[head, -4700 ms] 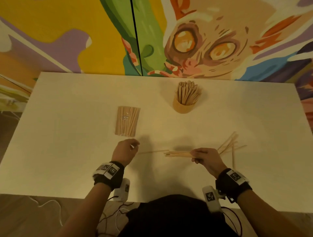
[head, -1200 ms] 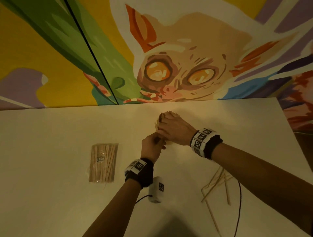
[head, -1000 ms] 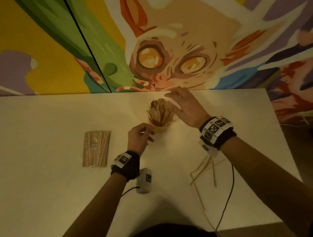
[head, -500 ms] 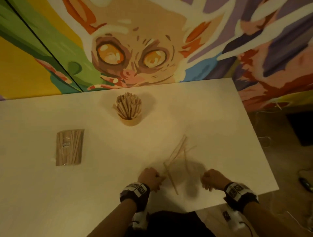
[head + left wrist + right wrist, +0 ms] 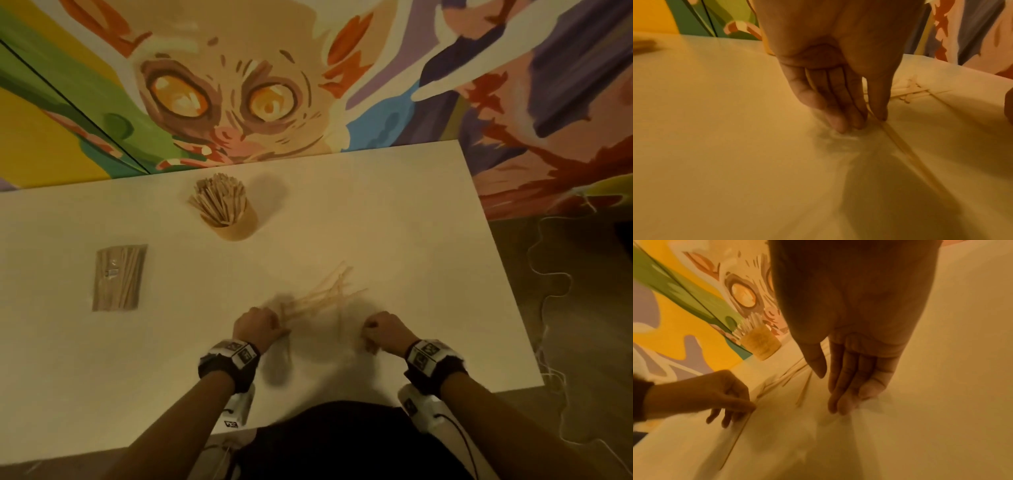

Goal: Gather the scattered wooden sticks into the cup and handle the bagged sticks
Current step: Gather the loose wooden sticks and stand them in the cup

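Observation:
Tan cup (image 5: 236, 226) packed with wooden sticks (image 5: 219, 198) stands far on the white table (image 5: 411, 240); the right wrist view also shows the cup (image 5: 761, 344). A clear bag of sticks (image 5: 118, 277) lies flat to the left. Several loose sticks (image 5: 322, 298) fan out in front of me. My left hand (image 5: 270, 325) is at their near-left end, and it pinches one stick (image 5: 906, 151) between thumb and fingers (image 5: 849, 120) against the table. My right hand (image 5: 371, 337) is to the right of the pile, its straight fingers (image 5: 840, 402) touching the tabletop, thumb apart.
A painted mural wall stands right behind the table's far edge. The table's right edge is close to my right hand, and white cables (image 5: 548, 274) trail on the floor beyond it. Bare tabletop lies between the bag, the cup and the loose pile.
Both hands left the cup after putting sticks in and came back to the loose pile near me. In the last half second my left hand closed on a stick at the pile's end.

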